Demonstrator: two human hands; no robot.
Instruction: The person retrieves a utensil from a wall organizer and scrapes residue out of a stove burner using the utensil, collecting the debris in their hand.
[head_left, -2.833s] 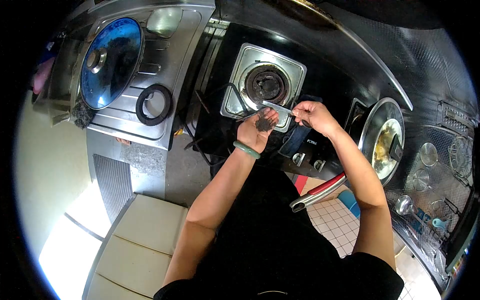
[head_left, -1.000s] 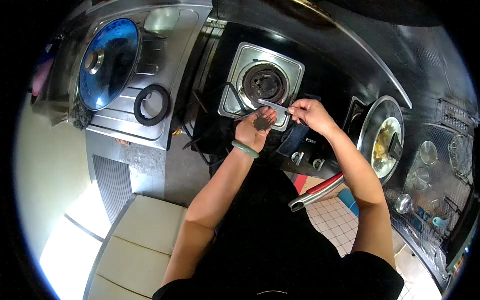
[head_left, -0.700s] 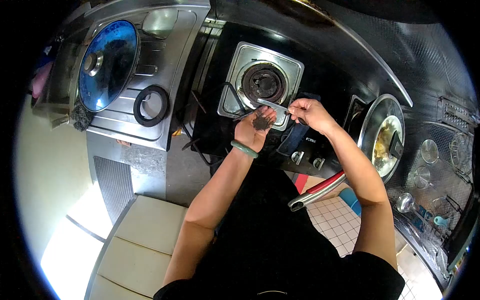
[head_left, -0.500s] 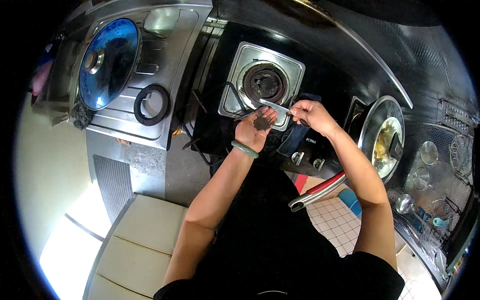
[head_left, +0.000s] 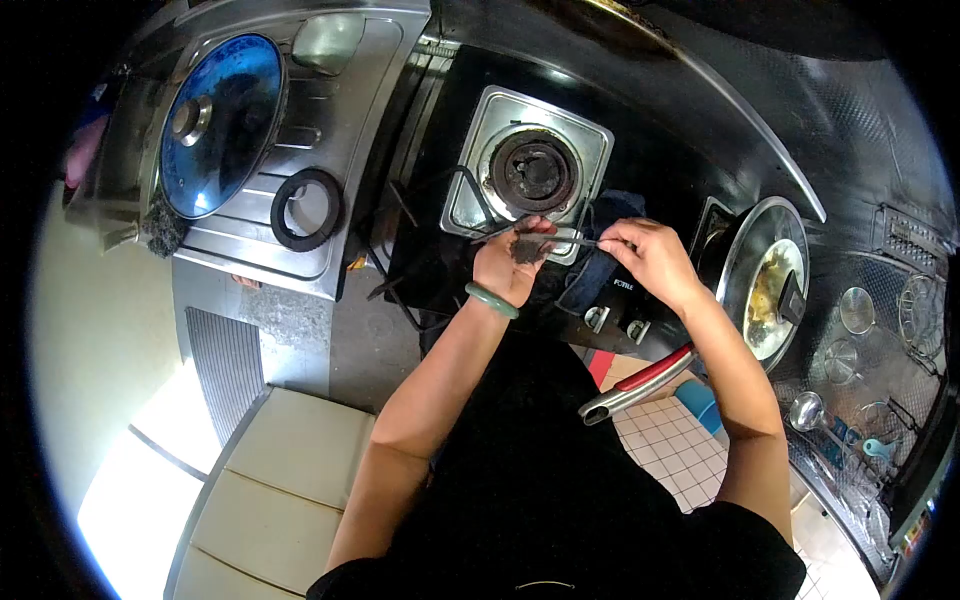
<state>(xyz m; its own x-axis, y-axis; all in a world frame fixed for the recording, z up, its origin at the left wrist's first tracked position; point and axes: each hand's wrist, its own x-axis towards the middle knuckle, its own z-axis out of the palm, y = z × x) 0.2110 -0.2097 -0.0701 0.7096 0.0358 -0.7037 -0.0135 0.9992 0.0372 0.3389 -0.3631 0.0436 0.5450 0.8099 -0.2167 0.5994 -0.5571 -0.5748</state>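
Observation:
My left hand [head_left: 500,265] is palm up and cupped in front of the gas burner [head_left: 537,172], holding a heap of dark crumbly grime [head_left: 527,249]. A green bangle [head_left: 491,300] circles that wrist. My right hand [head_left: 650,258] is closed around a small knife [head_left: 572,240] with a narrow, flat metal blade. The blade reaches left, its far end at the fingers and grime of my left hand. Most of the handle is hidden in my right hand. Beside my left hand, a black pan support [head_left: 402,205] sits tilted on the stove.
A dark blue cloth [head_left: 590,278] lies by the stove's front edge. To the right stands a lidded pan [head_left: 765,290] with a red-and-steel handle [head_left: 645,383]. On the left steel drainboard [head_left: 300,262] are a blue glass lid [head_left: 222,125] and a black ring [head_left: 305,210].
My right hand has shifted slightly right and turned, so the blade now shows nearly edge-on and lies flatter. My left fingers have curled in a little more around the grime.

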